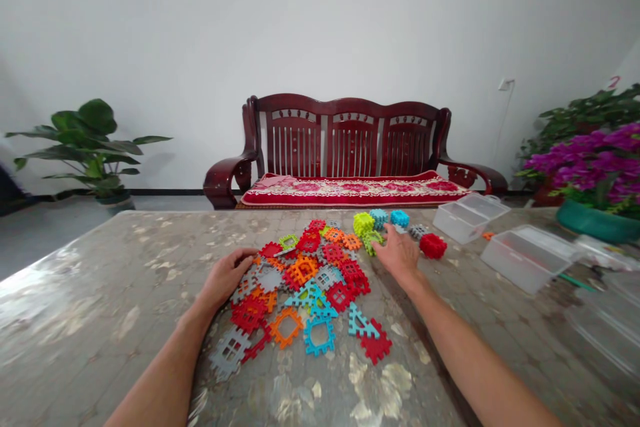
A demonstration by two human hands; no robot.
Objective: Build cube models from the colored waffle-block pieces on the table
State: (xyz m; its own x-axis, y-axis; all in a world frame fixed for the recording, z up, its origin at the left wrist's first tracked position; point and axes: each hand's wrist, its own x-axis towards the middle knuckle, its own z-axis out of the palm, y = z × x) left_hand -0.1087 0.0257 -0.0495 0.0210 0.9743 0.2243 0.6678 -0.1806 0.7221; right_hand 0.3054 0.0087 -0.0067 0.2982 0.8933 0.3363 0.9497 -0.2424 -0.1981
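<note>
A loose heap of plastic interlocking tiles in red, orange, grey, blue and green lies mid-table, among them an orange frame tile [287,327], a blue frame tile [319,335] and a grey window tile [231,351]. My left hand [231,275] rests against the heap's left edge, fingers stretched over grey tiles, gripping nothing visible. At the heap's far right, my right hand [399,252] has thumb and fingers at a yellow-green tile [371,241], closed on its edge. Just beyond stand a yellow-green stack [363,223] and blue stacks [399,218]. A red stack [433,245] lies right of that hand.
Two clear plastic boxes [527,257] stand on the right of the patterned table [125,307], with clear lids [607,327] nearer me. A pot of purple flowers [595,163] is at the right edge. Behind the table is a wooden bench [350,140].
</note>
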